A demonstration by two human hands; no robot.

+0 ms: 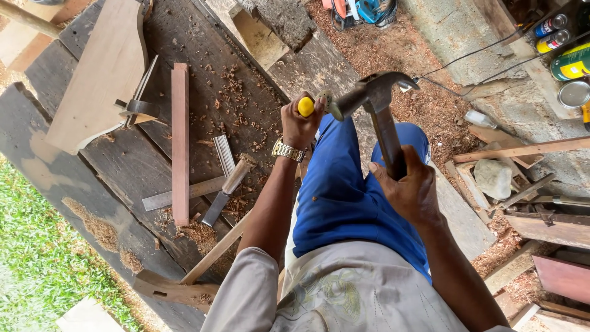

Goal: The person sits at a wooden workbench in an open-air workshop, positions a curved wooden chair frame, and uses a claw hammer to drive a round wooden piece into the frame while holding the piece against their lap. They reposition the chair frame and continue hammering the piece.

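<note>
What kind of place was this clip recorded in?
Probably an open-air carpentry workshop: wood shavings litter the plank workbench, the right hand holds a claw hammer, and grass borders it.

single head-worn cam looking steeply down the wearer's torso, close on the left hand (299, 126) and right hand (409, 190) in mid frame, workbench (74, 172) upper left, sawdust-strewn floor (436, 110) to the right

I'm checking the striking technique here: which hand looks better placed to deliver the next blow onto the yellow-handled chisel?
Right hand: it grips the steel claw hammer raised beside the yellow-handled chisel, which the left hand holds.
</note>
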